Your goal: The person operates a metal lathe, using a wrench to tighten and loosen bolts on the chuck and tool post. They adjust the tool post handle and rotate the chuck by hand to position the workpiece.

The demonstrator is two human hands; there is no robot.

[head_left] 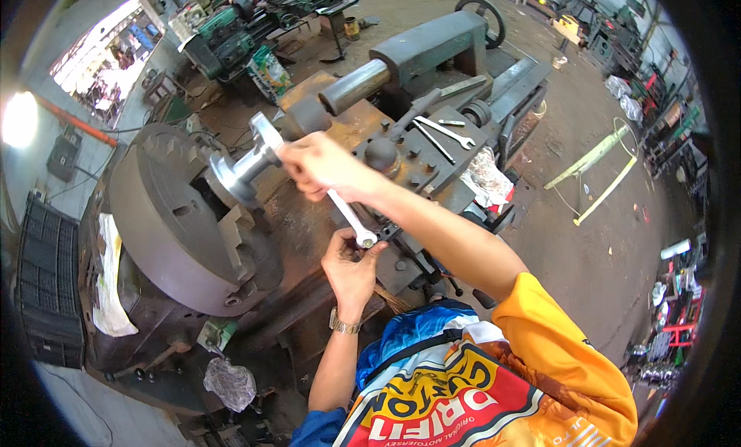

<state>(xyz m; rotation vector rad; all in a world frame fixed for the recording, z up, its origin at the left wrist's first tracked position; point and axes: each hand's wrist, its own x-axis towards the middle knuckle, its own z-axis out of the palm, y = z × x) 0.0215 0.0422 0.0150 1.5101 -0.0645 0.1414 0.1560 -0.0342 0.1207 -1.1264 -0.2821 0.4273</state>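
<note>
Workshop floor (571,239): spreading brown and stained around the big lathe (289,231), with a green machine (220,50) standing behind.
Chuck (166,231): filling the left side, while a shiny flanged part (241,175) is sitting between it and the tailstock (432,46).
Right hand (316,165): curling, slightly blurred, around the upper part of a steel wrench (346,209).
Wrench: slanting down from that fist, its ring end resting beside the left thumb.
Left hand (351,273): curving about the ring end; whether it is pinching it, I cannot tell.
Loose spanner (446,131): lying near a crumpled rag (486,175).
</note>
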